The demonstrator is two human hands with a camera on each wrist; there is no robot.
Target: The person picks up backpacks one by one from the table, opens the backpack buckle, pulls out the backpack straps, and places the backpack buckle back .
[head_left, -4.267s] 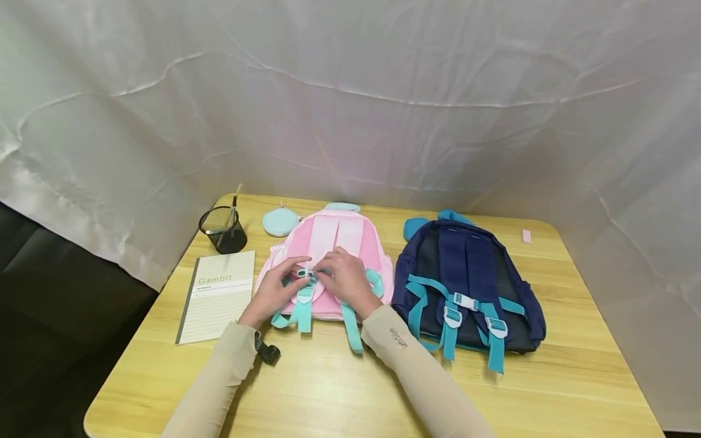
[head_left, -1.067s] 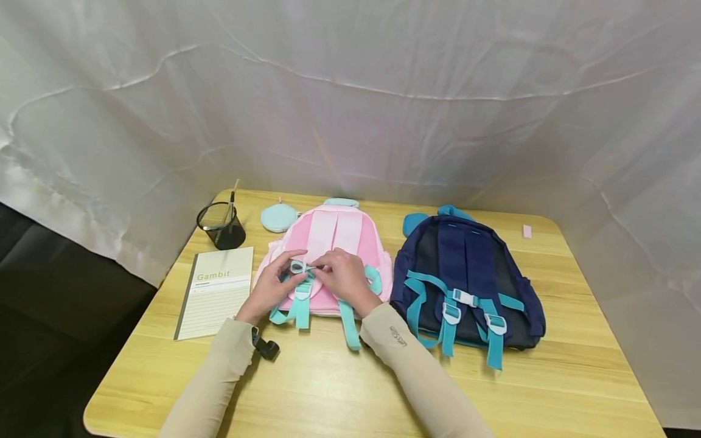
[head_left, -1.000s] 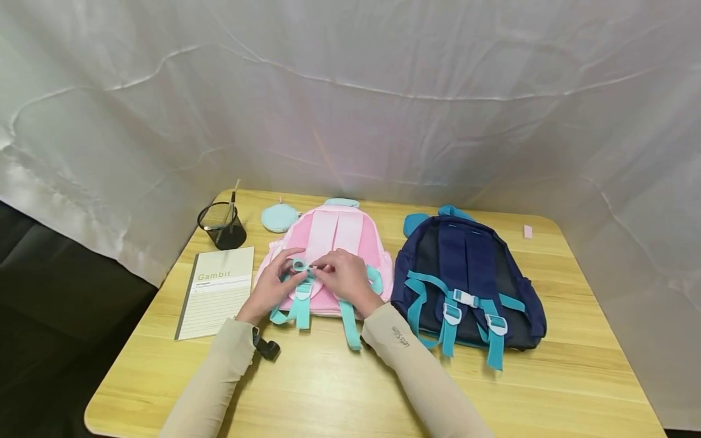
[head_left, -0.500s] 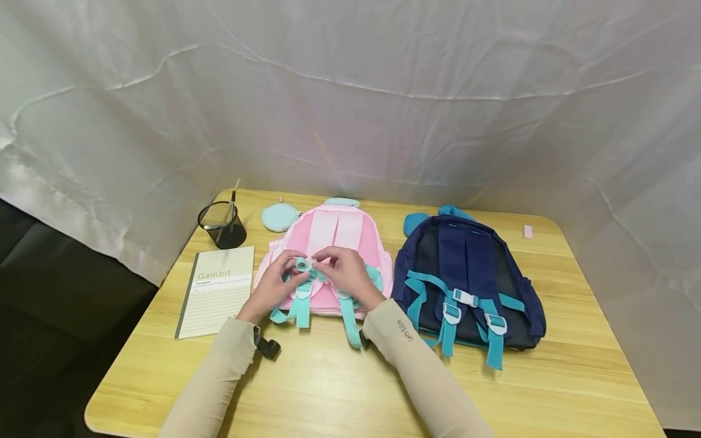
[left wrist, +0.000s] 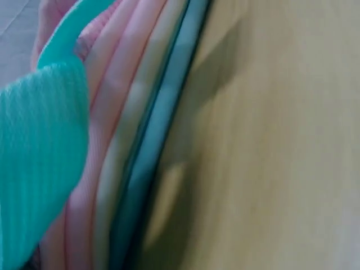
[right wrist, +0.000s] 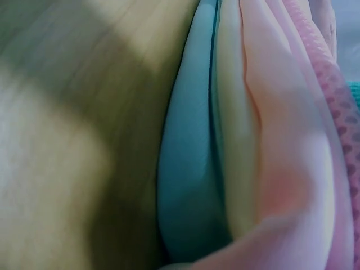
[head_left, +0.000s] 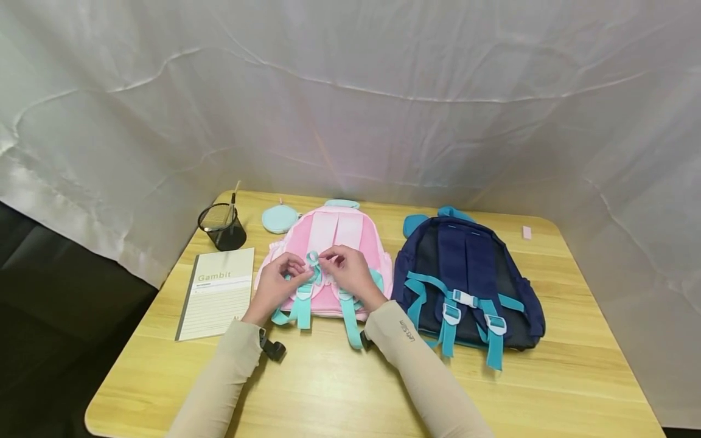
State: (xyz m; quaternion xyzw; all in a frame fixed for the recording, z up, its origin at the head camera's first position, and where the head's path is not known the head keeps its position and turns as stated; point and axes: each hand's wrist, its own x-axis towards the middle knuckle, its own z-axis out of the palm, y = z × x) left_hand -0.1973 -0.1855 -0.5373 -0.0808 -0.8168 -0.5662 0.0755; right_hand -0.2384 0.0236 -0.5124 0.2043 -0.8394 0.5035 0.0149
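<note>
1. My largest item is the wooden table (head_left: 328, 389), which carries everything else I list.
2. On the right I see the navy backpack (head_left: 474, 261), lying straps up just beside the pink one.
3. The pink backpack (head_left: 344, 236) lies flat at the table's middle, back panel and straps up. Its long axis runs away from the wearer, the far end leaning slightly right; the handle end points to the curtain (head_left: 350, 121), the strap ends to the wearer. Both my wrist views show its layered edge against the wood.
4. A "Gambit" notebook (head_left: 216, 295) lies left of it, long side running near to far.
5. Over the pink bag, the left hand (head_left: 278, 283) and right hand (head_left: 350, 272) work near each other, slightly apart, each pinching at the same strap with thumb and finger.
6. That teal strap (head_left: 316, 266) curls into a small loop between the fingertips, loop uppermost.
</note>
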